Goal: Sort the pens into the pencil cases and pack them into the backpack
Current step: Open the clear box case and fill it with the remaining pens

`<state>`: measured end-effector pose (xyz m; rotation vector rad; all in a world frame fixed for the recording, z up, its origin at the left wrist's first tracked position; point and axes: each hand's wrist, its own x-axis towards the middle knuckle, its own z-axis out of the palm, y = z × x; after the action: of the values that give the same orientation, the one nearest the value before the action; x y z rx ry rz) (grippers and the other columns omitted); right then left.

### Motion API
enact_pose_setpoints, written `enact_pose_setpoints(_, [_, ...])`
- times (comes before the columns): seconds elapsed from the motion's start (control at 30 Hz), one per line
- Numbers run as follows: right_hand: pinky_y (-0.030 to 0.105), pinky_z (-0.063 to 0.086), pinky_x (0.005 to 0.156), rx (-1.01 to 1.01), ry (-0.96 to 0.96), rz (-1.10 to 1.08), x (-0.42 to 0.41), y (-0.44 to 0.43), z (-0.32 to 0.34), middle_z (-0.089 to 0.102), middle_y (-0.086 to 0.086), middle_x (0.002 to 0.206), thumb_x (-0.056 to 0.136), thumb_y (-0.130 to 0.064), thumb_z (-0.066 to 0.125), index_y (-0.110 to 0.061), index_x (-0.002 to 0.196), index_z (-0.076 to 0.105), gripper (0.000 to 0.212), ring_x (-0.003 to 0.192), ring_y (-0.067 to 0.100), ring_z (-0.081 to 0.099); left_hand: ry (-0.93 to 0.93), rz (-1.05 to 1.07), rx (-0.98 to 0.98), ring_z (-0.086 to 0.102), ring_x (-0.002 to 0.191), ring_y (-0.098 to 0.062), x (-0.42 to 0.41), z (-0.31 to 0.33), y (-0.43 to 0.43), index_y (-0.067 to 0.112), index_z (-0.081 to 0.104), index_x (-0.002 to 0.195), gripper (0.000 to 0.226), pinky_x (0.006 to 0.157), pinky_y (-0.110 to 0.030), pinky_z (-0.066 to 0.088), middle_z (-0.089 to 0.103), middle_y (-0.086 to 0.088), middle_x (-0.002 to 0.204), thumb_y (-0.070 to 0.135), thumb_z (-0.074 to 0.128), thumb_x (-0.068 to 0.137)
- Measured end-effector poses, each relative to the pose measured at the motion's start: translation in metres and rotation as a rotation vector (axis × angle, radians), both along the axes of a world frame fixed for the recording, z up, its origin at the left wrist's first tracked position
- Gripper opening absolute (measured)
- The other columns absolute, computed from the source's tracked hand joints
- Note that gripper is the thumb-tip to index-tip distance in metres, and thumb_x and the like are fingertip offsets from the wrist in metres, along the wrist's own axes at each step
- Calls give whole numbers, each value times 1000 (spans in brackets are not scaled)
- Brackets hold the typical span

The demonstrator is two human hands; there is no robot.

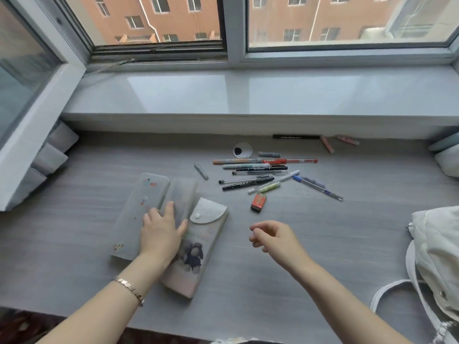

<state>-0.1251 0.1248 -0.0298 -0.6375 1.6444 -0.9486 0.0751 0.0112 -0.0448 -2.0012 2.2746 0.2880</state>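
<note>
Two pencil cases lie side by side on the grey desk (pixel 74 244). The frosted hard case (pixel 139 207) on the left is hinged open. The soft pouch (pixel 198 247) on the right has a snap flap and a cartoon print. My left hand (pixel 161 232) rests flat with straight fingers across the hard case and the pouch's edge. My right hand (pixel 273 237) hovers over the desk with loosely curled fingers, holding nothing. Behind it lies a heap of several pens (pixel 260 175) and a red eraser (pixel 258 201). A white backpack (pixel 437 252) sits at the right edge.
A black pen (pixel 295 136) and pink markers (pixel 327 144) lie by the wall under the windowsill (pixel 248 95). A round white disc with a black dot (pixel 242 150) lies behind the pens. Grey boxes (pixel 49 157) stand at the left. A pale cushion (pixel 447 160) rests far right.
</note>
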Motion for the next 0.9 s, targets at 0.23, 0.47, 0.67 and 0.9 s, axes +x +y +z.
enact_pose_setpoints(0.23, [18,41,60,-2,60,56,-1,-2,-2,66,-3,75,87,-9,49,-24,81,60,20,71,12,61,-139,-126,-32,47,102,-36,20,-16,-6,10,48,125,50,83,-41,42,52,-21,112,46,48,89])
enact_pose_setpoints(0.47, [14,42,59,28,74,30,-9,7,-6,66,-3,75,88,-8,48,-20,86,62,18,70,11,60,65,314,20,29,128,-42,38,-4,-49,8,30,138,76,107,-49,26,31,-27,139,26,68,75])
enact_pose_setpoints(0.67, [3,40,49,30,65,20,-8,15,-5,65,-1,74,88,-5,47,-17,86,61,19,67,10,59,152,390,76,37,119,-47,55,2,-60,6,36,131,78,101,-47,33,44,-34,124,36,75,70])
enact_pose_setpoints(0.9, [11,47,61,-176,3,-104,-4,6,22,65,-1,78,91,-15,52,-17,86,64,13,72,8,61,766,381,93,53,106,-30,-8,65,-20,25,36,134,78,89,-37,41,56,-9,110,53,71,69])
